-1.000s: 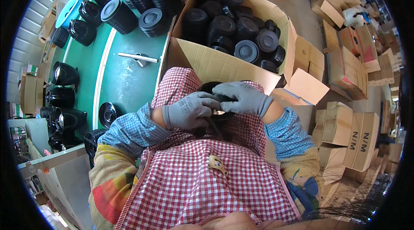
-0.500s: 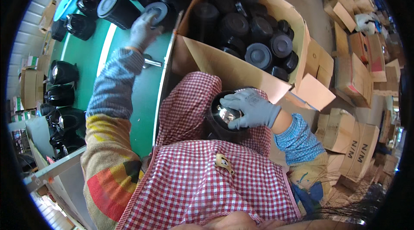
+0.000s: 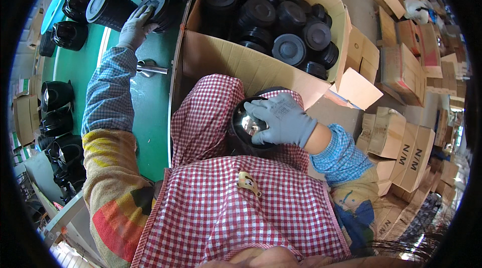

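My gloved left hand (image 3: 135, 26) reaches up to a stack of black round lids (image 3: 154, 2) on the green workbench (image 3: 150, 142), its fingers gripping the top lid. My gloved right hand (image 3: 278, 120) grips a black pot (image 3: 241, 135) with a shiny metal inside, resting in my lap on the red checked apron. Its fingers lie over the pot's top, hiding part of it. A small steel tool (image 3: 155, 69) lies on the bench below my left hand.
A cardboard carton (image 3: 236, 52) full of black lids stands ahead of my lap. Black pots (image 3: 70, 34), lid stacks (image 3: 103, 2) and a cyan basin (image 3: 55, 4) sit on the bench at left. Stacked cardboard boxes (image 3: 401, 72) line the right side.
My left hand has left the pot in my lap and reached forward-left to the lid stack. My right hand stays on the pot. The view has shifted somewhat.
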Demonstrator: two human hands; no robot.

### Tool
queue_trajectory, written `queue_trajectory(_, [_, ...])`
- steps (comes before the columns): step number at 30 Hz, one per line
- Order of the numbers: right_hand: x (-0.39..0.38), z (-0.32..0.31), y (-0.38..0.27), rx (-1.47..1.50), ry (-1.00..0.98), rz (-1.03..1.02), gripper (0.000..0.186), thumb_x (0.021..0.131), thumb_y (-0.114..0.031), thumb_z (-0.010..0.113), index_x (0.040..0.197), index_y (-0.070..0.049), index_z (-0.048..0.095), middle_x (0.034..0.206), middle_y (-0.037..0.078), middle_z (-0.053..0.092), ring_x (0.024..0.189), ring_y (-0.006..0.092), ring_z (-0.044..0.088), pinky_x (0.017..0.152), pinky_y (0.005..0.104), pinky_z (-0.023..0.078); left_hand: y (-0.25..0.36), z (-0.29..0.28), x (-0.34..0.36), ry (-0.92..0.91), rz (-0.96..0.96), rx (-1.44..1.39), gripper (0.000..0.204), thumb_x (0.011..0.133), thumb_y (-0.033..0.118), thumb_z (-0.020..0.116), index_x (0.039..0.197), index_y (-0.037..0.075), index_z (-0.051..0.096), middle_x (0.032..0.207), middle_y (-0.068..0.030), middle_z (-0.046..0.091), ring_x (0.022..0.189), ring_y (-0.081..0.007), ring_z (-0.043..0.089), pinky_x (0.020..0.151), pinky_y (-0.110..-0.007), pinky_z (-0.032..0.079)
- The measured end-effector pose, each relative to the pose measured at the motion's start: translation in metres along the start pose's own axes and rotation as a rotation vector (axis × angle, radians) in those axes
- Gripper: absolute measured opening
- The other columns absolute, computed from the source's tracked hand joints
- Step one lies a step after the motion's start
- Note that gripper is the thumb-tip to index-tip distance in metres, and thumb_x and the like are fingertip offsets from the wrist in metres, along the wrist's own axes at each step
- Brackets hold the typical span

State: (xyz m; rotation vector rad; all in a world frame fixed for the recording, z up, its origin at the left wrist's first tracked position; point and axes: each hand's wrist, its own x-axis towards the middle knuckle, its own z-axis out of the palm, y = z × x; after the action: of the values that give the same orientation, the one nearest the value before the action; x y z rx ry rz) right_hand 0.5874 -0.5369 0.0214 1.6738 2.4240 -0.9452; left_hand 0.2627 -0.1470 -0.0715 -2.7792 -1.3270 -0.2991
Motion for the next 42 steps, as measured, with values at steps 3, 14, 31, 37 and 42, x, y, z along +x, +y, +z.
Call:
queue_trajectory(3, [0.004,-0.003,-0.002,-0.039,-0.02,0.038,0.079,0.084,-0.063,0.063,0.141,-0.009,0.057,0.137,0.013,0.063,0.118,0.0321,0.064,0.1,0.0457,0.047,-0.002,-0.018,-0.006,0.06,0.041,-0.055,0.056,0.093,0.024,0.07,0.145,0.007,0.054,0.149,-0.0154,0.053,0.138,-0.0372,0.048,0.115,-0.043,0.041])
queue_trajectory(14, [-0.007,0.004,0.044,1.218,0.611,-0.197,0.094,0.097,-0.078,0.031,0.141,0.002,0.055,0.139,0.017,0.061,0.131,0.0243,0.055,0.113,0.0373,0.041,0.218,-0.155,-0.108,-0.484,0.52,-1.121,0.058,0.099,0.035,0.064,0.142,-0.001,0.052,0.134,-0.017,0.06,0.122,-0.0272,0.059,0.109,-0.041,0.045])
queue_trajectory(31, [-0.041,0.071,0.014,0.736,0.911,-0.31,0.01,0.086,-0.011,0.071,0.084,-0.003,0.076,0.105,0.013,0.073,0.109,0.0323,0.066,0.111,0.0493,0.042,0.302,-0.058,-0.144,-0.114,0.675,-1.436,0.031,0.103,0.018,0.052,0.111,-0.005,0.07,0.118,-0.0219,0.067,0.108,-0.0341,0.067,0.097,-0.04,0.054])
queue_trajectory(37, [-0.036,0.076,0.022,0.554,0.901,-0.328,0.003,0.082,-0.008,0.074,0.083,-0.005,0.075,0.104,0.013,0.073,0.11,0.0311,0.067,0.112,0.0484,0.044,0.3,-0.057,-0.145,-0.086,0.7,-1.392,0.03,0.102,0.016,0.052,0.111,-0.005,0.071,0.118,-0.0228,0.068,0.109,-0.0356,0.067,0.099,-0.042,0.053])
queue_trajectory(42, [-0.035,0.077,0.026,0.839,0.832,-0.268,0.008,0.084,-0.007,0.072,0.087,-0.001,0.074,0.106,0.014,0.072,0.115,0.03,0.065,0.112,0.0455,0.044,0.298,-0.067,-0.154,-0.151,0.665,-1.276,0.038,0.103,0.021,0.046,0.115,-0.007,0.069,0.124,-0.0255,0.066,0.117,-0.0391,0.063,0.106,-0.046,0.047])
